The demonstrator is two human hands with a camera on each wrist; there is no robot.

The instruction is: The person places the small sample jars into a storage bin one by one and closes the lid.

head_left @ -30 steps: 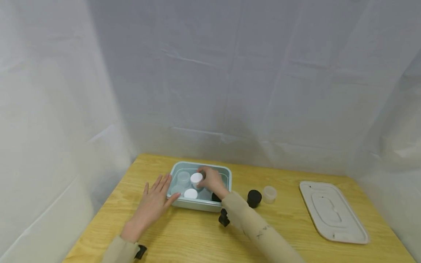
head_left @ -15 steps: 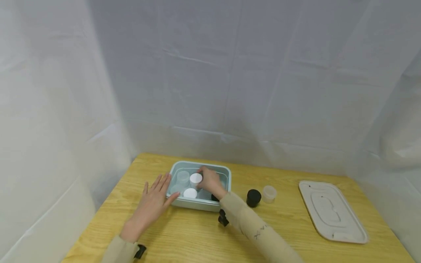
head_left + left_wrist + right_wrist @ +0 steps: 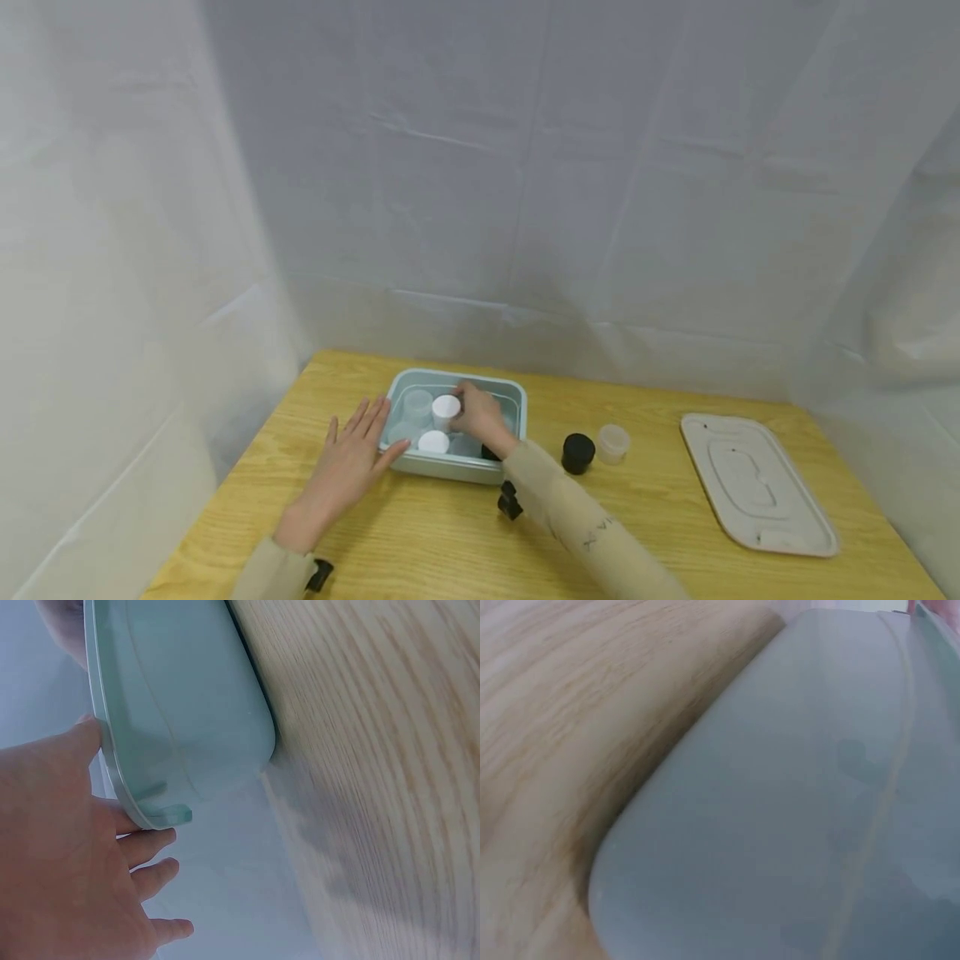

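Observation:
A pale green container stands on the wooden table. Inside it are two white-lidded jars and clear jars. My right hand reaches into the container, its fingers curled round the farther white-lidded jar. The nearer white-lidded jar sits by the front wall. My left hand lies flat with straight fingers against the container's left wall. In the left wrist view the thumb of that left hand touches the container's rim. The right wrist view shows only the container wall and the table.
A black jar and a translucent jar stand on the table right of the container. The container's flat lid lies at the far right. White sheeting hangs behind and at both sides of the table.
My right hand has edged a little to the left inside the container with the white-lidded jar. The left hand has stayed in place.

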